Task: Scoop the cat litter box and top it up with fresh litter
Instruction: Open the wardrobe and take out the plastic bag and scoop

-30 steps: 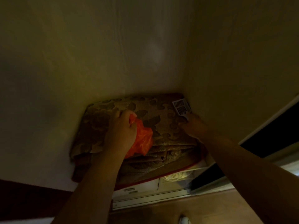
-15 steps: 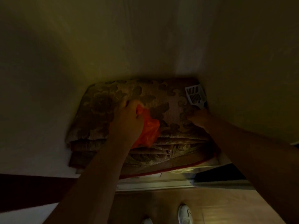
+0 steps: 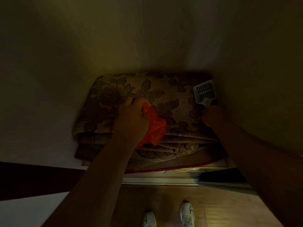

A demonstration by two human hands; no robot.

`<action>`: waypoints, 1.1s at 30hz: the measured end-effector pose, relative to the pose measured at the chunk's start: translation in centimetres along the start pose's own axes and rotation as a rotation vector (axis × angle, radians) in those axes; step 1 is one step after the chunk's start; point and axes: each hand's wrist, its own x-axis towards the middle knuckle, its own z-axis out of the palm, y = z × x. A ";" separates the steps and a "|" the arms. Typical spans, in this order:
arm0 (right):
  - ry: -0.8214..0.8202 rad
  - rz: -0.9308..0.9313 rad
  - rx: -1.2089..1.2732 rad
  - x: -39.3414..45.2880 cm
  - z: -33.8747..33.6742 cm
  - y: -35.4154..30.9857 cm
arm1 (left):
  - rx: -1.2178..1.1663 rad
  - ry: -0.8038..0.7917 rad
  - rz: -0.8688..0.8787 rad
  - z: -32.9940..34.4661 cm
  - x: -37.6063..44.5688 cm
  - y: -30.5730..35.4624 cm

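Observation:
My left hand (image 3: 132, 117) grips a crumpled orange plastic bag (image 3: 155, 128) on top of a folded, flower-patterned brown mat (image 3: 167, 102) in a dim corner. My right hand (image 3: 213, 115) holds the handle of a white slotted litter scoop (image 3: 204, 92), whose head lies on the mat's far right corner next to the wall. No litter box is in view.
Walls close in behind and on the right. The folded mat sits on a white cabinet (image 3: 160, 177) with a red edge under it. Below are a wooden floor (image 3: 164, 202) and my white shoes (image 3: 186, 213). A dark opening (image 3: 221, 176) lies at the right.
The view has tilted down, so the mat and both hands sit higher in frame and my shoes show. Both hands keep their grips in the same places on the mat.

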 end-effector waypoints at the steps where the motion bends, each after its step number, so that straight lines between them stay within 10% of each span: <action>1: 0.026 -0.022 0.008 -0.7 -0.2 -0.5 | -0.015 -0.001 0.007 -0.2 0.0 0.1; 8: -0.004 -0.085 0.446 -9.0 -4.2 -3.4 | -0.064 -0.015 0.044 -4.1 -2.1 1.6; 33: 0.632 -0.100 0.219 -38.7 -16.4 -2.8 | -0.217 -0.071 0.496 -11.1 -12.5 11.9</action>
